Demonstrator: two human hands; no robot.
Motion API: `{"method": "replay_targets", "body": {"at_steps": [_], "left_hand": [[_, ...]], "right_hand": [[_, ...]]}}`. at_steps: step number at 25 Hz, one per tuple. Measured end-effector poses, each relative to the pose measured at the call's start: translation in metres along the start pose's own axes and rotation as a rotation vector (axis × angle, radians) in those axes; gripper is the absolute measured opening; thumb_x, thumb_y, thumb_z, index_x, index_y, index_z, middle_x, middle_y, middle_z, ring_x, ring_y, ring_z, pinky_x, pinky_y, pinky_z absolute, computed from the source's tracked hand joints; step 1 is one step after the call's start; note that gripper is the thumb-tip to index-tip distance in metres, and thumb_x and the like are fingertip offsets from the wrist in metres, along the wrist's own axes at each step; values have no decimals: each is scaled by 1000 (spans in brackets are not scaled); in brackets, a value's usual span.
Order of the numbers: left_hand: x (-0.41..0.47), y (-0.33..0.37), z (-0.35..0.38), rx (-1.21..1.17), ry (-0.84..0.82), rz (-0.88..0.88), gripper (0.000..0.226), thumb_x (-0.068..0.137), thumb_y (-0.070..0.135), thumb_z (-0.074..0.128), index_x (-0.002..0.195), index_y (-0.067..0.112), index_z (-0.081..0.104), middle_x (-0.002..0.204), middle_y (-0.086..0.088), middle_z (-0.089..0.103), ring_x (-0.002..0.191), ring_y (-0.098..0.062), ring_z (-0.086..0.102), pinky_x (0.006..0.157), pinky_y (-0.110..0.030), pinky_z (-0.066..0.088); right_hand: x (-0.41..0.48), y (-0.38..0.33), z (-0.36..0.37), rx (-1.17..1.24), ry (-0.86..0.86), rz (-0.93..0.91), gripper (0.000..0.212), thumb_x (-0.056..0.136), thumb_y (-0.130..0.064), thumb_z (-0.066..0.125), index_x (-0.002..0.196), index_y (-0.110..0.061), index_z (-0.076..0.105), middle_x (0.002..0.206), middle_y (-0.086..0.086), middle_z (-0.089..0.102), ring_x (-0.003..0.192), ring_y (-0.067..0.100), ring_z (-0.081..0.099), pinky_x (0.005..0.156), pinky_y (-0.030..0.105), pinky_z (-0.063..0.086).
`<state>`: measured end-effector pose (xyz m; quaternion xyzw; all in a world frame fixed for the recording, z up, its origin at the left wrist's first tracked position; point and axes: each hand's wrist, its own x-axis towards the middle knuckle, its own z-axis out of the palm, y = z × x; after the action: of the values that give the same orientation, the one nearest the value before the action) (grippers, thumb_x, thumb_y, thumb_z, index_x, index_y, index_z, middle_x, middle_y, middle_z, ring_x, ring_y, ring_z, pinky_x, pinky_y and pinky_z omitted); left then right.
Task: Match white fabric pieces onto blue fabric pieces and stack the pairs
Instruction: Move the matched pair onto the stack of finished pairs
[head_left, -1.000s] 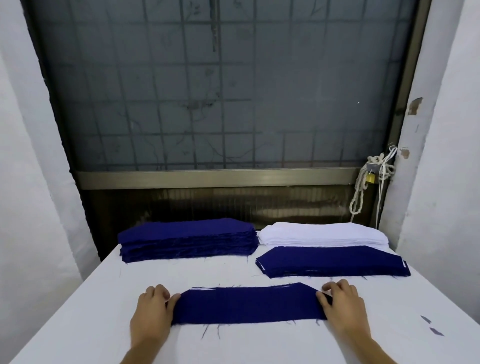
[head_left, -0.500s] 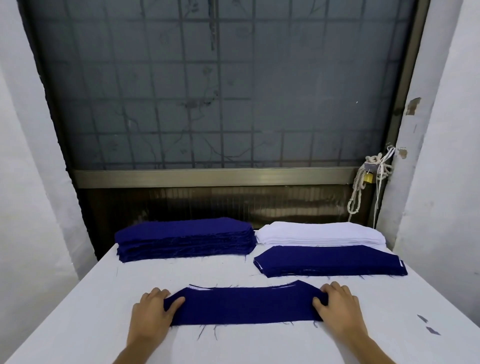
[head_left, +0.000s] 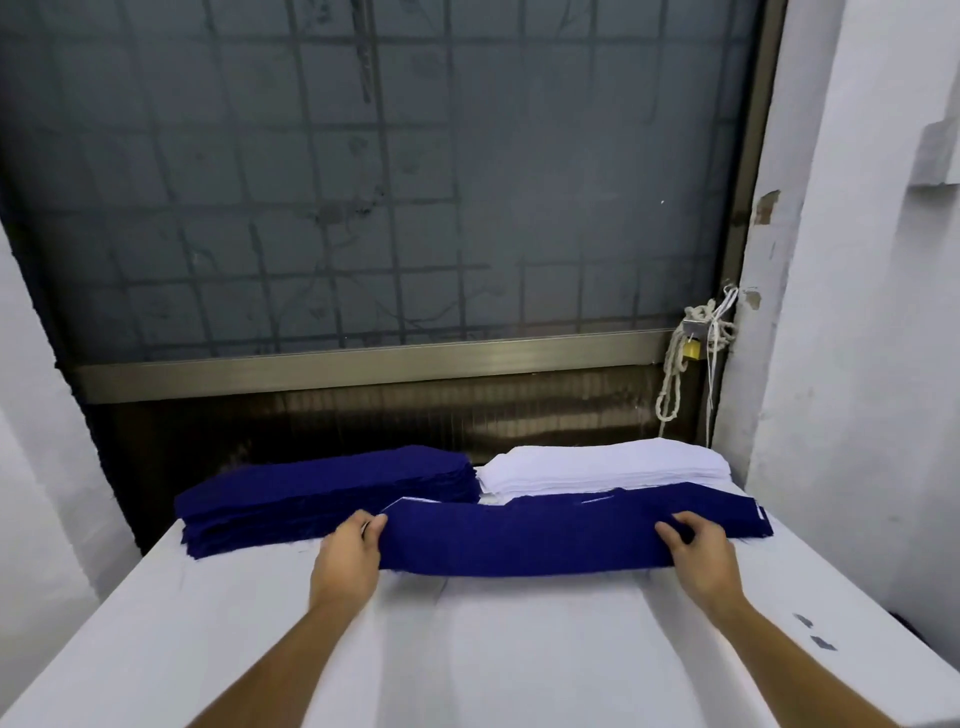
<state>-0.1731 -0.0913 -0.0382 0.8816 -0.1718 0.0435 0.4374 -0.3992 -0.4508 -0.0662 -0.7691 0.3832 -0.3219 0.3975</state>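
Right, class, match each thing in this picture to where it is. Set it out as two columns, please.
1 blue stack
2 white stack
3 blue piece
4 rope

a hanging by the window frame
b table's far left
c gripped by left hand and right hand
d right of the blue stack

Pairs: 1b, 2d, 3c, 4a.

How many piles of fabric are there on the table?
3: a blue pile at the back left, a white pile at the back right, and a blue-topped pile in front of it, partly hidden by the blue piece held by the left hand and right hand.
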Motion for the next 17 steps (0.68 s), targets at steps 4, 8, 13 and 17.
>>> {"method": "replay_targets", "body": {"at_steps": [4,8,13,17], "left_hand": [[31,55,37,51,-24,46,28,106,38,44,94,20,61,83,3,68,76,-13,65,65,-34,54],[48,89,77,99,-48,36,30,106,42,44,95,20,62,83,2,66,75,-14,64,60,-31,48],[60,106,129,125,-51,-12,29,105,43,46,93,21,62,84,1,67,77,-17,64,66,-34,55],[51,81,162,208,-119,-85,32,103,46,49,92,17,58,89,0,68,79,-17,61,67,-33,51]], "right_hand": [[59,2,-36,-84,16,51,19,98,-20,63,111,-9,71,108,11,73,97,29,64,89,43,52],[110,8,-62,-177,101,101,28,100,-23,59,124,-9,67,116,15,71,103,35,63,89,41,50],[151,25,-69,-230,165,137,29,103,-23,54,126,-9,66,114,17,70,99,37,63,87,43,51],[148,56,-54,-355,149,166,29,102,-22,54,125,-9,66,112,17,70,102,39,61,87,41,51]]}}
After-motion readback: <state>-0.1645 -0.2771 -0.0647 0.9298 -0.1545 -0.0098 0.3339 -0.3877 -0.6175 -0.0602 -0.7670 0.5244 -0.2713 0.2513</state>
